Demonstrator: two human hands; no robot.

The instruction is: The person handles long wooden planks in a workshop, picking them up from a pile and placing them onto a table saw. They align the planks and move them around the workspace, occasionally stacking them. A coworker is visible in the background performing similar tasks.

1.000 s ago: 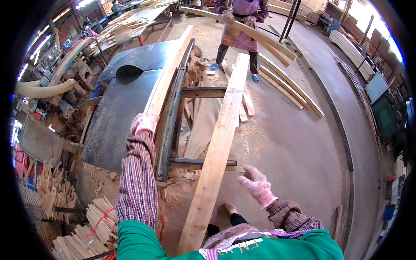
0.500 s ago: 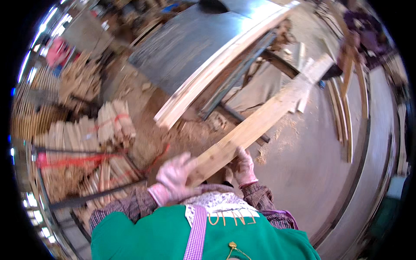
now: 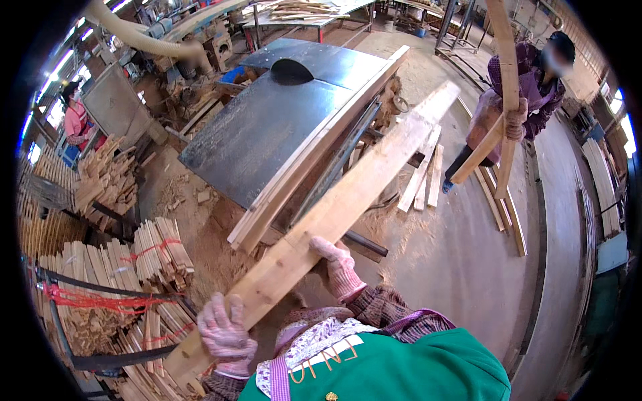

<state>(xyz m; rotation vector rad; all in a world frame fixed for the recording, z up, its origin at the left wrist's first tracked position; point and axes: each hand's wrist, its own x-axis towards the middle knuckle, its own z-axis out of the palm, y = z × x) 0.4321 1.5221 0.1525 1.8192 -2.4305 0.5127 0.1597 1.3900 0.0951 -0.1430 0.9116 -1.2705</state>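
A long, pale wooden board point(image 3: 361, 194) slants across the view from beside my body at lower left toward the upper right. My right hand point(image 3: 340, 269), in a pinkish knit glove, grips its near edge with the thumb on top and the other fingers hidden underneath. My left hand point(image 3: 227, 336), gloved the same way, holds the board closer to its lower-left end, fingers over the upper face. Beyond the board is a metal saw table point(image 3: 247, 127) with a dark round blade point(image 3: 291, 71). Narrow timber strips point(image 3: 321, 150) lie along its near edge.
A co-worker point(image 3: 535, 93) at right holds upright and slanting boards point(image 3: 509, 87). Cut pieces point(image 3: 422, 177) lie on the floor between us. Bundled wood strips point(image 3: 93, 274) sit in a metal frame at left. Another person point(image 3: 77, 120) stands far left. A hose point(image 3: 140, 33) hangs above.
The board has slid toward the lower left, its near end now past my left hand. Both hands have moved leftward in the view, which has shifted to show more of the room and the co-worker.
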